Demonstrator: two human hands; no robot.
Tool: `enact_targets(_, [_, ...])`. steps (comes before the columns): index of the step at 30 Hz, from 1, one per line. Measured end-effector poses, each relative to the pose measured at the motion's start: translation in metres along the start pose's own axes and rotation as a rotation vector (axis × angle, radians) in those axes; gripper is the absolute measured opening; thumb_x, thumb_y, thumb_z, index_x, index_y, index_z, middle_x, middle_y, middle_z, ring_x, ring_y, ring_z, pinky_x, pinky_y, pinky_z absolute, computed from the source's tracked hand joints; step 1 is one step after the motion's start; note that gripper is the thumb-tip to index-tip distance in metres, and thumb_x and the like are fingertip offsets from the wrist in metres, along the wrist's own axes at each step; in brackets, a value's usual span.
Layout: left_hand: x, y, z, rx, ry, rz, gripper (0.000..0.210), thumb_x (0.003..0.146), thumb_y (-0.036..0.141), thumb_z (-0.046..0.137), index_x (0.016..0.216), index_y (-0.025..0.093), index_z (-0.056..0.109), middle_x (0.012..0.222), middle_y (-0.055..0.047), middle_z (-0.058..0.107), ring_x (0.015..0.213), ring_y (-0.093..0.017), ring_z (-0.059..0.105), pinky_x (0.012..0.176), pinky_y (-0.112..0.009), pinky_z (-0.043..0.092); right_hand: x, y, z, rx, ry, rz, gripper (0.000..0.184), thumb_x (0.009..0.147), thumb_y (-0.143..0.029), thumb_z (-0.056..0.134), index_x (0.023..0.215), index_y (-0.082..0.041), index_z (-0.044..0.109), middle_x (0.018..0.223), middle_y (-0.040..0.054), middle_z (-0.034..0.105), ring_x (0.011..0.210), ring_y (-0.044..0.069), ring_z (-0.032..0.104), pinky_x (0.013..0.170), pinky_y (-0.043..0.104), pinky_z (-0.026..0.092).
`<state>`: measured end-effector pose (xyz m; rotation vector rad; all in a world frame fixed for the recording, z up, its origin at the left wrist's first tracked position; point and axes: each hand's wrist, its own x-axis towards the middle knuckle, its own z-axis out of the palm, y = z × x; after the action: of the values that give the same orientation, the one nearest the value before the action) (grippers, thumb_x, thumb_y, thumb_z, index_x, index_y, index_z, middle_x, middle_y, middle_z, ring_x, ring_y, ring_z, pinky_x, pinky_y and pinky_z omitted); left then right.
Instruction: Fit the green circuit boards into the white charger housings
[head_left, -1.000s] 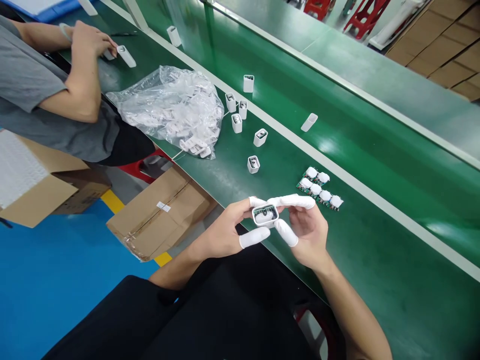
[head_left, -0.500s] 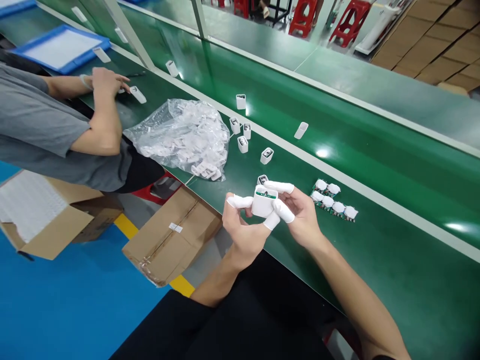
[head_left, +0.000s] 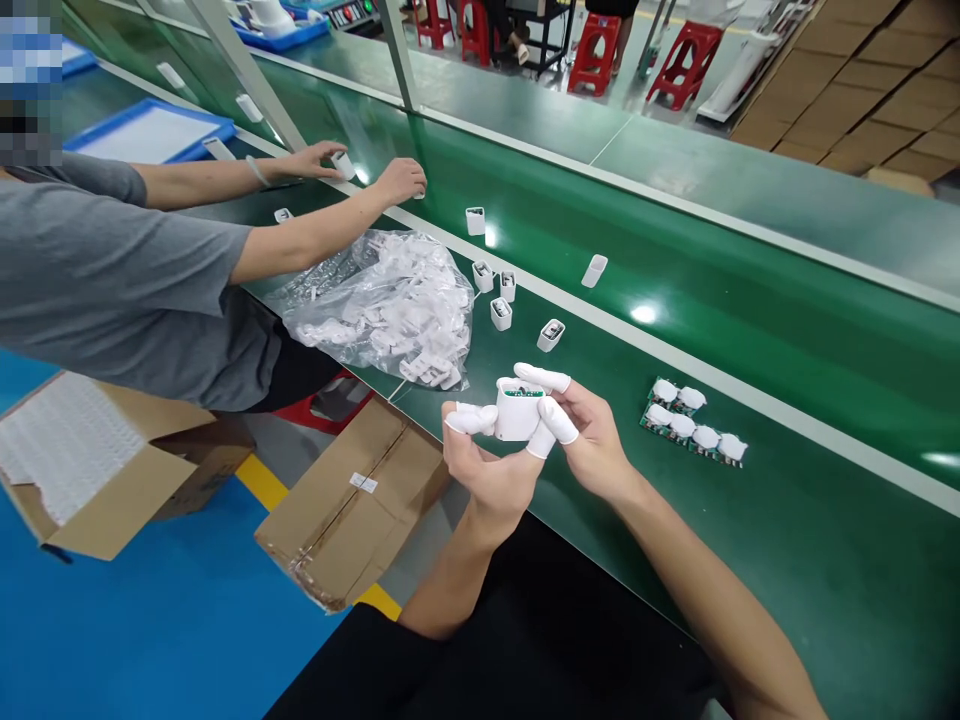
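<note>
A small white plastic case [head_left: 517, 418] is held up in front of me, with the edge of a green circuit board showing in its open top. My left hand [head_left: 492, 475] grips it between thumb and fingers, from the left side and below. My right hand [head_left: 598, 440] closes on its right edge, the index fingertip near the upper rim. White finger cots cover several fingertips on both hands. Beyond the hands, another white case [head_left: 551, 335] with parts inside stands on the green bench. Circuit boards with round white pieces [head_left: 694, 428] lie to the right.
A clear bag of white plastic parts [head_left: 405, 305] lies left of several filled cases [head_left: 501, 314]. A co-worker's arms [head_left: 300, 245] reach over the bench behind the bag. Cardboard boxes [head_left: 352, 500] stand below the bench edge. A white case [head_left: 595, 271] lies on the green conveyor belt.
The co-worker's hands have moved right, toward the belt, one now at a white case there. My hands keep hold of the case, which has shifted slightly left and down in view.
</note>
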<state>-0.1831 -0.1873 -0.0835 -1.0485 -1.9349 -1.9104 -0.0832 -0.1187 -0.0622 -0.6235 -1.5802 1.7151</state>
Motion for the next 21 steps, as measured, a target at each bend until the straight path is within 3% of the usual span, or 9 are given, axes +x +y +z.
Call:
enact_targets(5, [0.010, -0.028, -0.007, 0.057, -0.167, 0.012, 0.039, 0.083, 0.033, 0.090, 0.103, 0.023, 0.058, 0.087, 0.004, 0.055, 0.075, -0.014, 0.051, 0.072, -0.029, 0.050, 0.010, 0.001, -0.005, -0.315, -0.040, -0.144, 0.048, 0.110, -0.052, 0.069, 0.154, -0.032, 0.069, 0.137, 0.0088, 0.081, 0.118, 0.027, 0.080, 0.106, 0.046, 0.068])
enact_targets(7, [0.016, -0.044, -0.012, 0.084, -0.278, 0.001, 0.032, 0.086, 0.033, 0.087, 0.102, 0.023, 0.060, 0.085, 0.004, 0.055, 0.076, -0.015, 0.051, 0.073, -0.030, 0.046, 0.029, 0.001, -0.025, -0.500, -0.082, -0.242, 0.047, 0.107, -0.048, 0.074, 0.152, -0.033, 0.070, 0.135, 0.0079, 0.081, 0.118, 0.027, 0.079, 0.107, 0.047, 0.066])
enact_targets(9, [0.020, -0.062, -0.015, 0.088, -0.389, -0.050, 0.026, 0.089, 0.033, 0.084, 0.101, 0.023, 0.063, 0.087, 0.002, 0.059, 0.080, -0.017, 0.055, 0.077, -0.032, 0.046, 0.062, 0.003, -0.058, -0.680, -0.009, -0.294, 0.036, 0.107, -0.044, 0.072, 0.140, -0.032, 0.074, 0.132, 0.0076, 0.081, 0.120, 0.028, 0.076, 0.112, 0.052, 0.062])
enact_targets(10, [0.021, -0.070, -0.016, 0.089, -0.443, -0.092, 0.024, 0.090, 0.034, 0.084, 0.101, 0.023, 0.065, 0.088, 0.001, 0.061, 0.082, -0.017, 0.057, 0.078, -0.032, 0.047, 0.084, 0.005, -0.079, -0.772, 0.094, -0.268, 0.030, 0.108, -0.043, 0.068, 0.135, -0.029, 0.075, 0.131, 0.0084, 0.080, 0.120, 0.029, 0.075, 0.114, 0.053, 0.060])
enact_targets(12, [0.020, -0.085, -0.017, 0.092, -0.545, -0.186, 0.023, 0.091, 0.036, 0.083, 0.104, 0.024, 0.069, 0.090, 0.000, 0.062, 0.082, -0.018, 0.057, 0.078, -0.032, 0.047, 0.132, 0.014, -0.120, -0.987, 0.240, -0.093, 0.036, 0.105, -0.039, 0.066, 0.138, -0.025, 0.071, 0.139, 0.0122, 0.075, 0.122, 0.031, 0.071, 0.117, 0.055, 0.057])
enact_targets(15, [0.016, -0.099, -0.016, 0.095, -0.671, -0.282, 0.023, 0.091, 0.036, 0.082, 0.108, 0.024, 0.072, 0.090, 0.000, 0.063, 0.079, -0.017, 0.055, 0.077, -0.031, 0.047, 0.198, 0.034, -0.165, -1.044, 0.283, 0.024, 0.060, 0.092, -0.033, 0.075, 0.147, -0.015, 0.063, 0.152, 0.0230, 0.065, 0.133, 0.040, 0.065, 0.121, 0.062, 0.052])
enact_targets(18, [0.012, -0.105, -0.015, 0.069, -0.771, -0.280, 0.021, 0.090, 0.030, 0.080, 0.109, 0.023, 0.073, 0.093, 0.000, 0.065, 0.082, -0.017, 0.056, 0.078, -0.031, 0.048, 0.241, 0.056, -0.177, -1.037, 0.248, 0.087, 0.074, 0.084, -0.032, 0.082, 0.152, -0.013, 0.058, 0.156, 0.0239, 0.061, 0.142, 0.040, 0.061, 0.125, 0.058, 0.050])
enact_targets(21, [0.011, -0.108, -0.015, 0.058, -0.815, -0.253, 0.023, 0.089, 0.025, 0.079, 0.111, 0.023, 0.073, 0.095, -0.001, 0.066, 0.085, -0.018, 0.058, 0.080, -0.031, 0.049, 0.261, 0.069, -0.170, -1.015, 0.202, 0.110, 0.062, 0.086, -0.029, 0.079, 0.143, -0.012, 0.062, 0.148, 0.0222, 0.068, 0.134, 0.034, 0.066, 0.119, 0.052, 0.054])
